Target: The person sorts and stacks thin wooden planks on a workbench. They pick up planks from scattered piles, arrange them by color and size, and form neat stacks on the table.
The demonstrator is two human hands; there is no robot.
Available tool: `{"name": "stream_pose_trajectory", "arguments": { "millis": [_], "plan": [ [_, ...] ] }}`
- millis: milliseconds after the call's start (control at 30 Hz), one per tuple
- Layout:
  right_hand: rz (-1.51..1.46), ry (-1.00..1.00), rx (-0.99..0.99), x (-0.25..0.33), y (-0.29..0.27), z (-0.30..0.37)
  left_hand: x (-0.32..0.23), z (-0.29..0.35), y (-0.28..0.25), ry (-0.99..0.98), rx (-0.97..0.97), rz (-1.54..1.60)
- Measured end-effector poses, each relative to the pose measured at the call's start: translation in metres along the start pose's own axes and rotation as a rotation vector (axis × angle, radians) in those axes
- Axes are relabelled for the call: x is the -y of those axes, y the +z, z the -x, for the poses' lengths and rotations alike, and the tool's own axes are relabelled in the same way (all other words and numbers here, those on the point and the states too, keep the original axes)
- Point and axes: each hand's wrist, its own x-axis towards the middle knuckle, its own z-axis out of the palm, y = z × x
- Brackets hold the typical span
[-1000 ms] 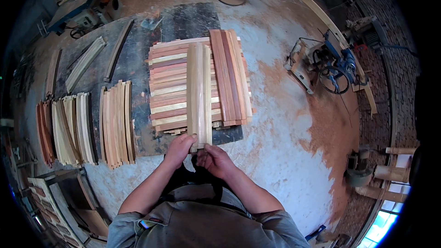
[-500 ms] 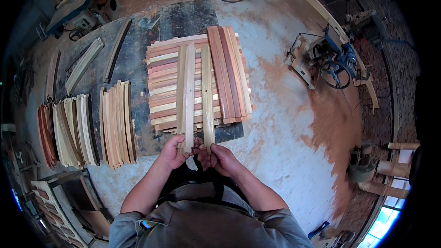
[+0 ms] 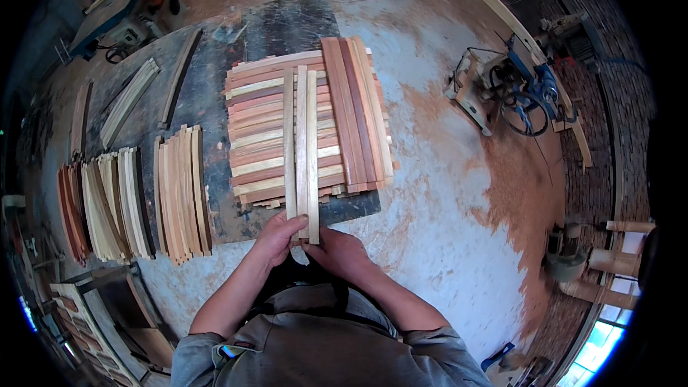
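In the head view, a stack of wooden slats point(image 3: 301, 129) lies crosswise on the dark worktop point(image 3: 215, 107), near its front right corner. A group of reddish and pale slats point(image 3: 356, 111) already lies lengthwise along the stack's right side. Three pale slats point(image 3: 302, 150) run lengthwise over the middle of the stack, side by side and touching, their near ends reaching past the worktop's front edge. Judging by this, the top layer looks partly laid: the right part is covered, the middle is in hand and the left part of the stack is still bare. More slats stand in bundles point(image 3: 136, 197) along the worktop's left front edge. The left hand point(image 3: 278, 238) grips the near ends of the three slats from the left, fingers curled around them. The right hand point(image 3: 337, 249) closes on the same ends from the right and below. Both forearms come up from the lower edge, bent inward so the hands meet just beyond the worktop's front edge.
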Motion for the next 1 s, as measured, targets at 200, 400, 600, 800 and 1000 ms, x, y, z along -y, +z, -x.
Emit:
{"name": "stream_pose_trajectory", "arguments": {
  "millis": [200, 400, 600, 800, 1000],
  "plan": [
    [-0.118, 0.051, 0.090, -0.001, -0.030, -0.003, -0.010, 0.008, 0.002, -0.092, -0.029, -0.107],
    [-1.071, -0.036, -0.042, -0.022, -0.014, -0.054, -0.011, 0.023, 0.006, -0.133, 0.012, -0.121],
    [-1.423, 0.000, -0.055, 0.010, 0.007, -0.083, 0.000, 0.035, -0.001, -0.107, -0.020, -0.159],
    [-1.708, 0.070, 0.085, 0.004, 0.004, -0.079, 0.001, 0.035, -0.011, -0.124, 0.053, -0.082],
    [-1.533, 0.074, 0.079, 0.020, 0.005, -0.080, -0.004, 0.043, -0.014, -0.036, 0.168, -0.155]
  ]
}}
